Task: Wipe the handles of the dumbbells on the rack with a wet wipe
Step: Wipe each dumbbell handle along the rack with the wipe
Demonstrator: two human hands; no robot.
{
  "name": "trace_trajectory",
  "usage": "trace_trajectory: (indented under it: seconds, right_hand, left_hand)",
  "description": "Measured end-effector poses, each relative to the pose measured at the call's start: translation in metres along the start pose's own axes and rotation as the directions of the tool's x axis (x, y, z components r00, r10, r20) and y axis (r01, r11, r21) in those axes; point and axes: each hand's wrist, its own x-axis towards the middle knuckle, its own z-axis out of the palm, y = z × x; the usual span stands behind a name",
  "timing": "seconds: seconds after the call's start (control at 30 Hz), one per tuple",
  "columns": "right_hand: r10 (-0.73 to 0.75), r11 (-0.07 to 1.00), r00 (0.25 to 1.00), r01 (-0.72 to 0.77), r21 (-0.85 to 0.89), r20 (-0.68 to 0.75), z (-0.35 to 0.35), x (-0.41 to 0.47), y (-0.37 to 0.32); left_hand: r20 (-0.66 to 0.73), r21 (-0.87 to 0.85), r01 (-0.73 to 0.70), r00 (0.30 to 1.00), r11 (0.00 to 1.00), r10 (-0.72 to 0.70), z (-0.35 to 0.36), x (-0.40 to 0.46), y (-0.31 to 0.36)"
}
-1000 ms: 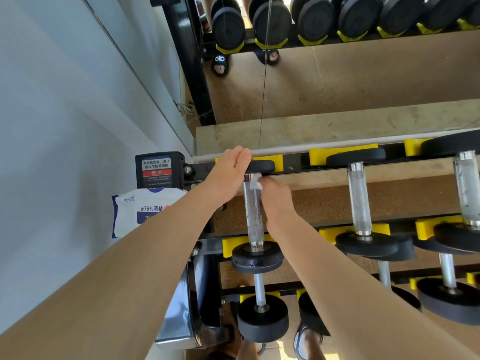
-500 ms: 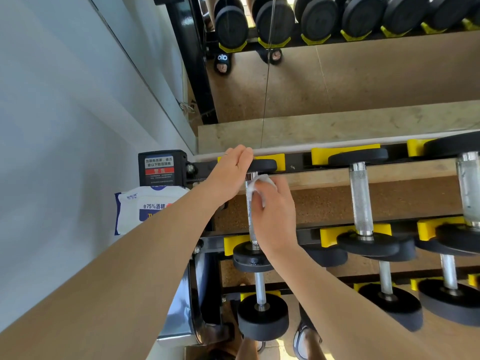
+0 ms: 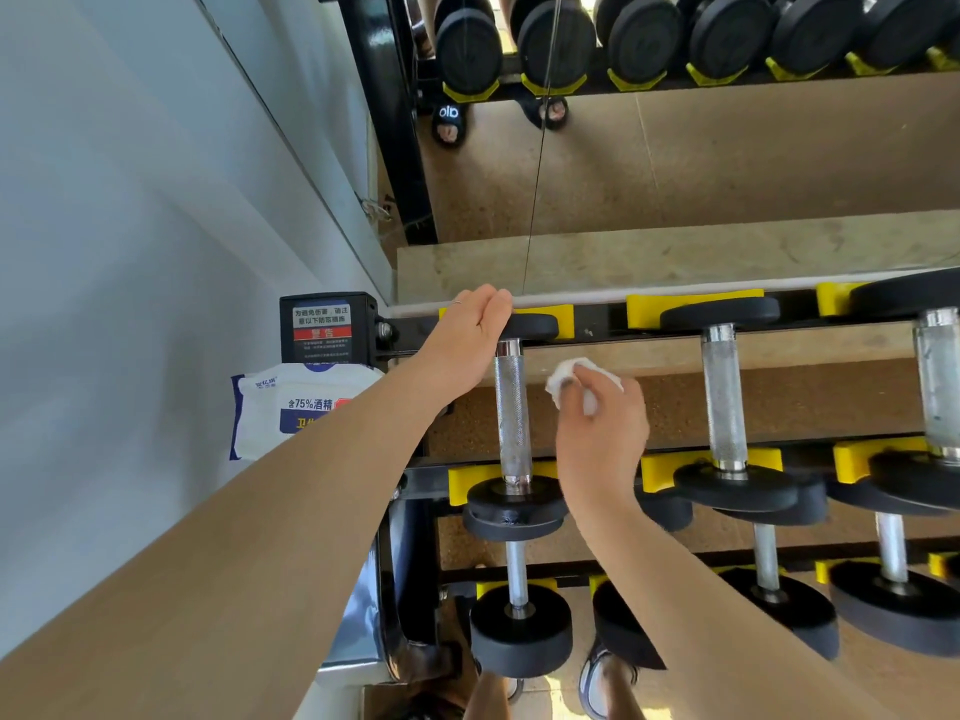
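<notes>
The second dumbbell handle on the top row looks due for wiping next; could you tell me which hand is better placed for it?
Right. The right hand already pinches the wet wipe, off the first handle, beside the second handle. The left hand rests on the first dumbbell's far end.

Left hand covers the far end of the first dumbbell. Forearm hides half the wipe pack. Rightmost dumbbell cut by frame edge.
</notes>
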Motion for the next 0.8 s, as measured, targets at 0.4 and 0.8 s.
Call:
trace_trajectory:
  seconds: [0.4,0.8]
  right_hand:
    - [-0.499,0.823,0.819,0.55,-0.141,0.282,0.006,-0.019,-0.028]
    - [-0.201,0.958,0.954,0.239,-0.158,0.224,-0.023,-0.006,0.009]
  left_hand:
    - [-0.013,0.008,0.012,1.0,1.0,-0.012,0.001,0.0,0.001]
    - [-0.007,-0.016,0.005,1.0,1.0,-0.005,0.001,0.0,0.001]
